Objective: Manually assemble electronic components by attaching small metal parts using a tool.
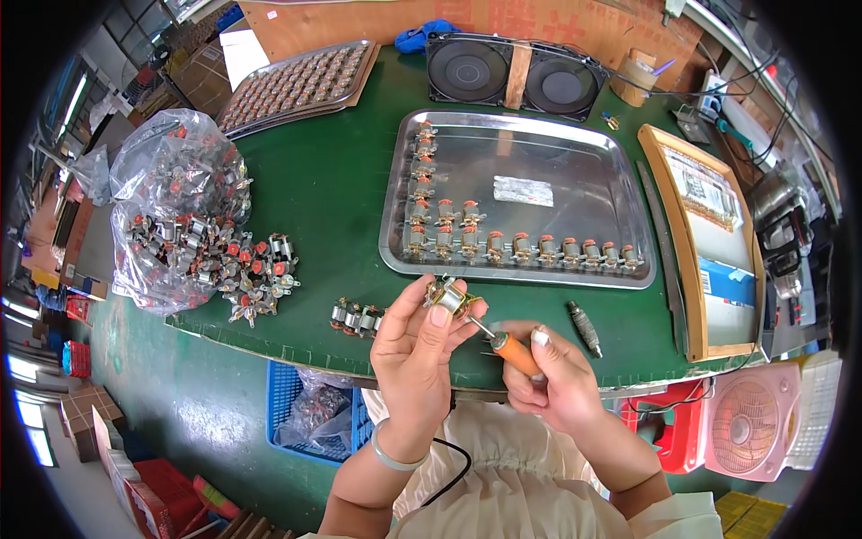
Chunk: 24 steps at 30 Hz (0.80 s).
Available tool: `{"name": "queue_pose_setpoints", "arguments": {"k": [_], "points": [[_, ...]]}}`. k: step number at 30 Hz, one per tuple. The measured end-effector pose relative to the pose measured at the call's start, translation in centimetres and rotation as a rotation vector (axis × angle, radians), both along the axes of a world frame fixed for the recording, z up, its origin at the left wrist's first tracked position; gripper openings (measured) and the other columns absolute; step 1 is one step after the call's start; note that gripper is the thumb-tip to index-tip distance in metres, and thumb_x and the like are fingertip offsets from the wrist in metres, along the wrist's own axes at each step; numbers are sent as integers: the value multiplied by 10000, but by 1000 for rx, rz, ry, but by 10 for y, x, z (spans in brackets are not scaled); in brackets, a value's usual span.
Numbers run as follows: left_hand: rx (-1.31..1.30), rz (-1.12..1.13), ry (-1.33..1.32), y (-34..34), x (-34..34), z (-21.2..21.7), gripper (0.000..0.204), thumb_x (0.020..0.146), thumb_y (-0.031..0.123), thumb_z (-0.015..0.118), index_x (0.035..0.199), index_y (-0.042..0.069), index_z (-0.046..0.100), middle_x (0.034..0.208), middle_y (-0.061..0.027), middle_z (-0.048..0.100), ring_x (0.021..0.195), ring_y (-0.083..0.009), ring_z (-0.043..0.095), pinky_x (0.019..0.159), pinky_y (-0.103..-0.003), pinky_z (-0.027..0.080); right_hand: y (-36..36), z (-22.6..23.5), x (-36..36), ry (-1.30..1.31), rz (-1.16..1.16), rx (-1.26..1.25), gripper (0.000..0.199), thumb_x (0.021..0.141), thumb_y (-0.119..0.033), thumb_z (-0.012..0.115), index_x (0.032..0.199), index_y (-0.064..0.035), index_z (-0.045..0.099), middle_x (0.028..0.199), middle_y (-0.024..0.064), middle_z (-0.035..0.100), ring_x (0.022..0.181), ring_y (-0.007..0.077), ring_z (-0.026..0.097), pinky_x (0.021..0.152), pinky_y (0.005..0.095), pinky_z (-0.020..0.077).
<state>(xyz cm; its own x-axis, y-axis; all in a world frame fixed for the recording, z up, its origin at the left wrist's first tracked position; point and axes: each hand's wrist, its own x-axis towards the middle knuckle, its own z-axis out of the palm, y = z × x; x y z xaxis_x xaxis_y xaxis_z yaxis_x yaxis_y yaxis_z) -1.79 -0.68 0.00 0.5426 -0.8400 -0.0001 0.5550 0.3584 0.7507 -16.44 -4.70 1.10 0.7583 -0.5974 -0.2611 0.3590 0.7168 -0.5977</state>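
Note:
My left hand point(417, 364) pinches a small electric motor point(446, 296), silver-bodied with brass-coloured metal parts, just in front of the tray. In my right hand point(557, 377) is an orange-handled tool point(516, 353) with a thin metal shaft, like a screwdriver. Its shaft points up and left to the motor, and the tip is hidden by the motor and my left fingers. A short row of motors point(359, 317) lies on the green table beside my left hand. Beyond my hands, a metal tray point(575, 162) holds motors with red tops along its left and near sides.
Bags of loose motors point(180, 171) spill a heap point(256, 269) at the left. A filled tray point(296, 90) and two black round-faced units point(467, 72) stand behind. A knurled metal tool point(584, 329) and a wooden frame point(660, 171) lie right. Below are a blue basket point(280, 404) and pink fan point(750, 422).

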Motion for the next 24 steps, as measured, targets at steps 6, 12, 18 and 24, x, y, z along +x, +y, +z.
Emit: {"name": "queue_pose_setpoints", "arguments": {"k": [6, 12, 18, 24], "points": [[-57, 9, -53, 2, -3, 4, 320, 861, 60, 521, 1169, 6, 453, 1032, -165, 586, 876, -279, 617, 723, -327, 534, 5, -23, 9, 520, -564, -1279, 215, 906, -189, 469, 908, 23, 503, 746, 81, 541, 520, 71, 425, 426, 216, 307], [-94, 22, -70, 3, 1, 0, 317, 859, 55, 521, 1165, 3, 454, 1023, -176, 589, 870, -291, 620, 713, -330, 541, 4, -4, 1, 289, 31, -315, 332, 927, -305, 408, 920, 12, 508, 549, 37, 483, 451, 71, 408, 424, 199, 313], [-105, 37, -68, 4, -3, 2, 315, 860, 48, 518, 1166, 9, 456, 1024, -180, 589, 875, -295, 618, 714, -329, 540, 11, -22, 25, 422, -671, -1085, 235, 917, -233, 449, 948, -2, 477, 632, 56, 499, 513, 77, 428, 462, 193, 339], [-119, 36, -60, 4, -1, 0, 313, 863, 45, 510, 1169, 11, 453, 1026, -176, 589, 881, -294, 615, 726, -331, 537, -3, -10, -1, 6, 57, -71, 242, 900, -205, 482, 1000, 15, 462, 700, 72, 515, 546, 83, 465, 477, 210, 389]]}}
